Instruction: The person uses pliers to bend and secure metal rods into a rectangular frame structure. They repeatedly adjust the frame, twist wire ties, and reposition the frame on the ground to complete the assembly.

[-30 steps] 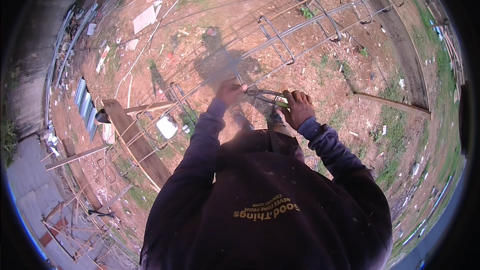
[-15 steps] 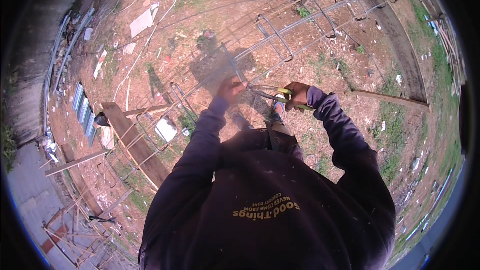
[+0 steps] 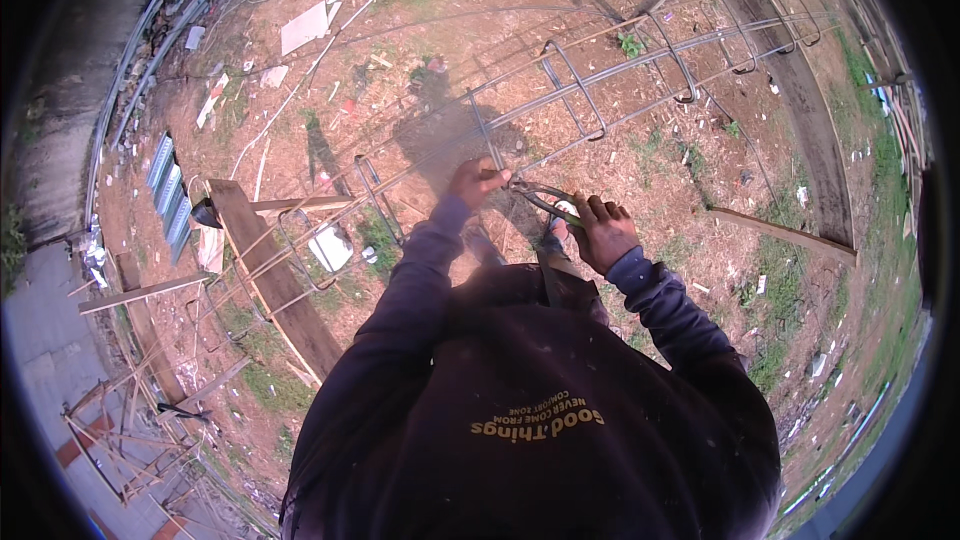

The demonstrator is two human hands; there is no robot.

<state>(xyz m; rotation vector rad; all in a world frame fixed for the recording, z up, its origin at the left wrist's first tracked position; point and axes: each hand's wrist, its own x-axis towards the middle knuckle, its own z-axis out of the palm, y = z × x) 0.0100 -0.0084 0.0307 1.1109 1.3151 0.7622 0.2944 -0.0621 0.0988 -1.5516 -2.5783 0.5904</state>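
A long rebar cage of thin rods and bent stirrups [image 3: 604, 128] runs diagonally in front of me. My left hand [image 3: 474, 182] is closed around the cage where an upright stirrup side [image 3: 483, 125] meets the near rod. In my right hand [image 3: 606, 232], fingers wrapped over the handles with the back of the hand up, is a pair of pincers [image 3: 545, 192] with yellow-green grips. Their jaws point left and meet the steel just beside my left fingertips. Whether a tie wire is in the jaws is too small to tell.
A thick wooden plank [image 3: 268, 268] crosses under the cage at left; a dark beam [image 3: 800, 100] lies under its far right end. A timber [image 3: 785, 227] lies on the right. Blue corrugated sheets [image 3: 168, 195], a pale board [image 3: 308, 28] and scattered scraps lie on the dirt.
My right hand has rolled over, back upward, turning the pincers and lowering their handles slightly. My left hand stays at the same joint. The whole view has shifted a little.
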